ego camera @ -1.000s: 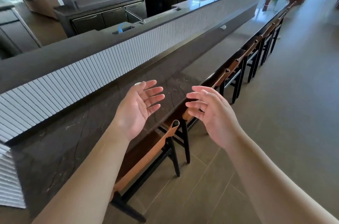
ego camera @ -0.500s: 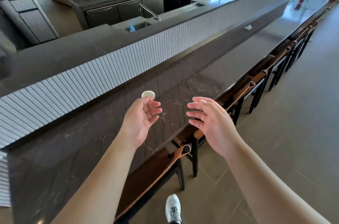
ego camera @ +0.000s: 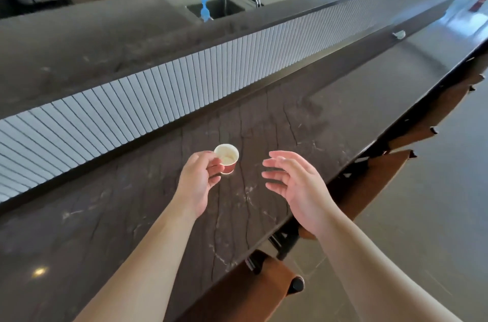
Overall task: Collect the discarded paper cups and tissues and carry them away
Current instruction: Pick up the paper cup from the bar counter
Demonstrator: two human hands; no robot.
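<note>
A small red paper cup (ego camera: pixel 227 158) with a pale inside stands on the dark marble bar counter (ego camera: pixel 132 216). My left hand (ego camera: pixel 199 180) grips it, thumb and fingers curled round its near side. My right hand (ego camera: pixel 293 184) hovers to the right of the cup, fingers spread and relaxed, holding nothing. Far down the counter lies a small crumpled white tissue (ego camera: pixel 399 34). A red cup-like thing (ego camera: pixel 479 3) shows blurred at the far right end.
A raised white ribbed ledge (ego camera: pixel 158 94) runs along the counter's far side. Behind it lies a sink (ego camera: pixel 219 7) with a tap and a blue item. Brown-backed chairs (ego camera: pixel 266 279) line the counter's near edge, with tiled floor to the right.
I have come closer to the counter and the view tilted down. My left hand reached forward and closed on the paper cup. My right hand stayed open beside it.
</note>
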